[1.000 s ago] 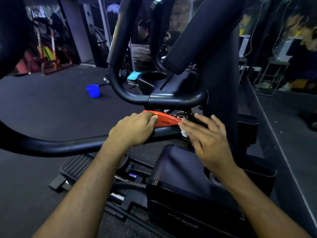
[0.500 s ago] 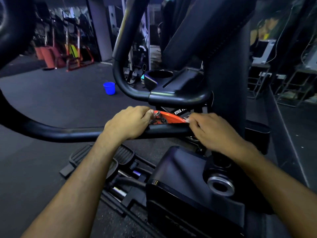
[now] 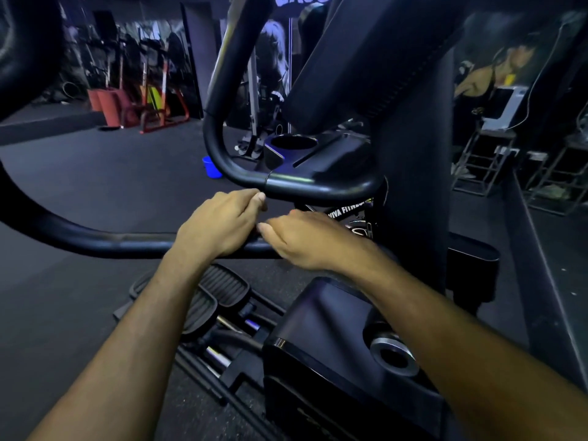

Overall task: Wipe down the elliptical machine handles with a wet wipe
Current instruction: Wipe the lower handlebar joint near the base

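Right now both your hands sit together on the long black handle bar (image 3: pixel 105 241) that sweeps in from the left. Your left hand (image 3: pixel 219 224) rests over the top of it, fingers (image 3: pixel 254 202) curled forward, though whether they wrap the bar or hold something beyond it is hidden. Your right hand (image 3: pixel 305 238) is bunched just beside it, thumb tucked; the wet wipe cannot be seen, so I cannot tell whether it sits under those fingers. Judging by its look, the bar is rigid, fixed tubing with a smooth, slightly glossy skin: it should not give, but it will likely turn slick once damp. A wipe would be limp and light, so fold it round the tube and clamp with your whole palm. The curved upper handle (image 3: pixel 318 186) hangs just above your knuckles.
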`<state>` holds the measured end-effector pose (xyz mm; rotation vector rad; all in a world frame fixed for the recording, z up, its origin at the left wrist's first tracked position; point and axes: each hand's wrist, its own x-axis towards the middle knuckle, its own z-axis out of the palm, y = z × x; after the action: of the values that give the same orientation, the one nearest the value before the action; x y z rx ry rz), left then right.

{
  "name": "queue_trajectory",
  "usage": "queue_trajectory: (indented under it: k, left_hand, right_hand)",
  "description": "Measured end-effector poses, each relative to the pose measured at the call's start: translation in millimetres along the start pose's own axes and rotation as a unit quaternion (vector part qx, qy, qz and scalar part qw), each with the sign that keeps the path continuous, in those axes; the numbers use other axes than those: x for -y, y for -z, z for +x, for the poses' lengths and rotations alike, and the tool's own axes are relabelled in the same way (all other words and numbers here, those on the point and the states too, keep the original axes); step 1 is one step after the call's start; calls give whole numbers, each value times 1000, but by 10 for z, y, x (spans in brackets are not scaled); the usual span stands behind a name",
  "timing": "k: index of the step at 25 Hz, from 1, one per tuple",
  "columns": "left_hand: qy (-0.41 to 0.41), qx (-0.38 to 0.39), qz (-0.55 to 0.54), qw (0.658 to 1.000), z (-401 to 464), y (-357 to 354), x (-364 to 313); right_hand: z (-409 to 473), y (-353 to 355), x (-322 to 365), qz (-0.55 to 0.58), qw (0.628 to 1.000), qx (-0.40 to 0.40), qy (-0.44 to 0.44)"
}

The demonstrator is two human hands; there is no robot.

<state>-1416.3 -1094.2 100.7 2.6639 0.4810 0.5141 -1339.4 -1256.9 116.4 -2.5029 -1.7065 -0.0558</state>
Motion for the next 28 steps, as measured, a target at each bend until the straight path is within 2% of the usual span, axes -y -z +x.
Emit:
queue_trajectory:
  k: [1,2,4,7,11,15,17,19,22,24,26,28]
  left_hand:
    - [1,-8,8,1000,-15,-9,3]
    - [3,-16,21,1000,-36,-16,-6]
    - [5,-28,44,999,-58,-26,-19]
    - [8,-29,50,998,-41,-38,-38]
    - [18,-9,63,998,-63,-37,-21]
    - [42,33,40,998,-25,-30,-11]
    - [41,32,30,998,-20,-37,1]
    - [27,26,38,999,-33,-52,9]
    - [14,27,60,998,-33,-68,25]
    - [12,23,50,998,-31,-64,2]
    - [2,4,39,999,-33,-75,-57]
    - [-22,-17,42,999,-72,-111,-150]
  right_hand:
    - [-113,-35,-95,-21,999,-42,18]
    - [-239,-42,-215,5,996,-74,41]
    - [-503,49,-471,120,985,-99,69]
    - [-732,144,-783,202,972,-114,38]
    - [-512,-32,-606,187,961,-201,32]
    - [-453,-353,-216,92,955,-272,74]
    - [-641,-376,-293,97,953,-260,123]
    - [-824,-210,-512,123,960,-214,132]
    - [-855,106,-836,127,974,-179,61]
    - [-709,151,-820,202,962,-181,14]
    - [-529,86,-667,251,951,-179,6]
    - [-499,14,-560,216,958,-186,31]
